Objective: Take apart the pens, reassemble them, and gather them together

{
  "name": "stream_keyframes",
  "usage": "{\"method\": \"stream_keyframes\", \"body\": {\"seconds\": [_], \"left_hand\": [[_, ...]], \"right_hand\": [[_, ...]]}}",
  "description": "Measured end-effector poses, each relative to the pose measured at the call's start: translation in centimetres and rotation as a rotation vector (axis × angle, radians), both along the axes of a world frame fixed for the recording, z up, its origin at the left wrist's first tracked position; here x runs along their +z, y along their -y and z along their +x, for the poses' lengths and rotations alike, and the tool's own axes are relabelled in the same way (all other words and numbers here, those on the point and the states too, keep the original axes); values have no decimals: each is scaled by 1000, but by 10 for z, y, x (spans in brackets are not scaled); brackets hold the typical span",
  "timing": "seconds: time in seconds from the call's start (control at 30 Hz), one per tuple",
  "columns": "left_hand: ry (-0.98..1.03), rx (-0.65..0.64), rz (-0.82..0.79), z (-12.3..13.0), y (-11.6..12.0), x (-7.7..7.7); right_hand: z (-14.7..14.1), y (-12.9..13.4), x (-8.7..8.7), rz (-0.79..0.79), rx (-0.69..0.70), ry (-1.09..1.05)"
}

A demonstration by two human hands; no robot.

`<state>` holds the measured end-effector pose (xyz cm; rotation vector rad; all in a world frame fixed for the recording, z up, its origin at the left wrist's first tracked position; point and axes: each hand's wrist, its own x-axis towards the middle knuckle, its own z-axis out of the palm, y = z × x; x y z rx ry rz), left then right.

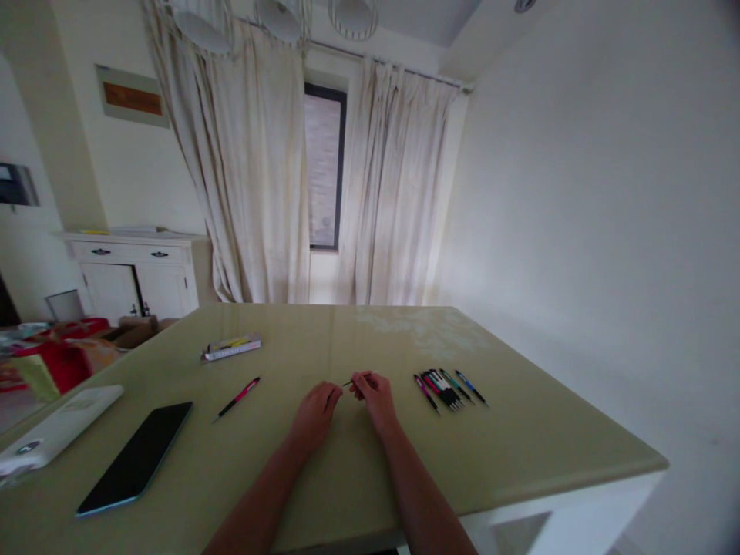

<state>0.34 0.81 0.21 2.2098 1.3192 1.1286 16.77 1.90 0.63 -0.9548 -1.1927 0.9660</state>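
Near the middle of the table, my right hand pinches a small dark, thin piece that looks like part of a pen. Its pale end points toward my left hand, whose fingers are closed just beside it; anything inside them is too small to make out. Left of my hands lies a pink and black pen. To the right, several pens lie side by side in a bunch, with a blue pen slightly apart at their right.
A shallow clear box with yellow contents is at the back left of the table. A dark tablet or phone and a white case-like object lie at the left. A wall stands to the right.
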Motion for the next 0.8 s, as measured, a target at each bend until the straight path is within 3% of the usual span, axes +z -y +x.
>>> {"method": "stream_keyframes", "body": {"seconds": [0.23,0.43,0.8], "left_hand": [[76,37,13,-3,2,1],[68,-26,86,-4,2,3],[-9,54,72,-1,4,5]], "right_hand": [[0,-5,-5,-41,8,-43],[-4,-2,-2,-23,40,4],[-1,-4,-1,-13,-16,-23]]}}
